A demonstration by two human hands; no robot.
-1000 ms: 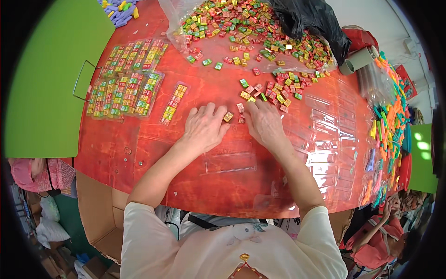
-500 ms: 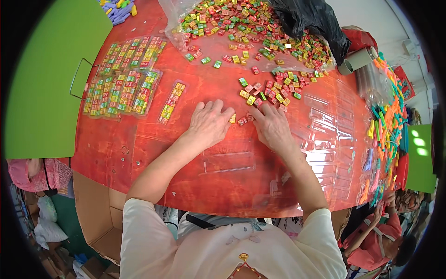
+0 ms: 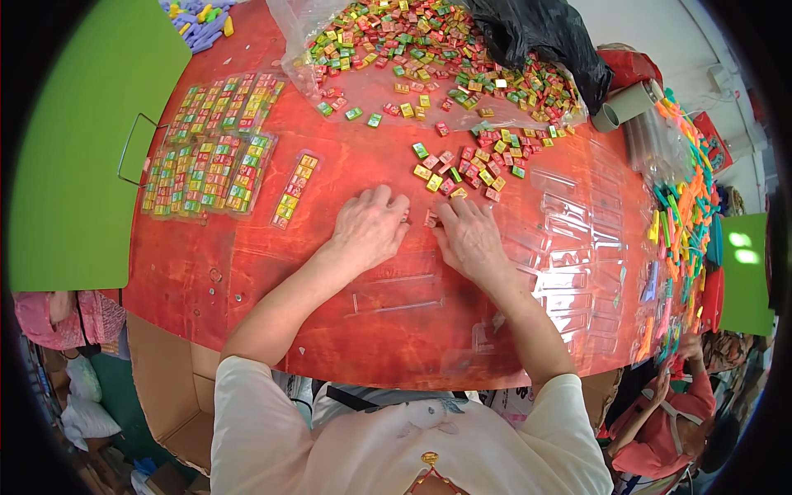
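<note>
My left hand (image 3: 373,221) is curled over the red table, with a bit of a small red block (image 3: 405,217) showing at its fingertips. Across a narrow gap, my right hand (image 3: 470,239) bends its fingers down onto another small red printed block (image 3: 431,219). The fingers partly cover both blocks. Below the hands lies a clear plastic tray (image 3: 398,294). Just beyond my right hand is a loose group of red, yellow and green blocks (image 3: 474,165). To the left of my left hand lies a filled tray (image 3: 294,190) with a row of such blocks.
Several filled trays (image 3: 206,173) lie at the left, beside a green board (image 3: 74,165). Clear trays (image 3: 569,280) cover the right side. A heap of blocks (image 3: 396,41) sits on plastic film at the back, near a black bag (image 3: 549,33). Another person (image 3: 668,421) works at lower right.
The yellow block between my hands no longer shows, and fewer blocks lie in the gap. My left fingers have drawn in more. The whole view has shifted slightly.
</note>
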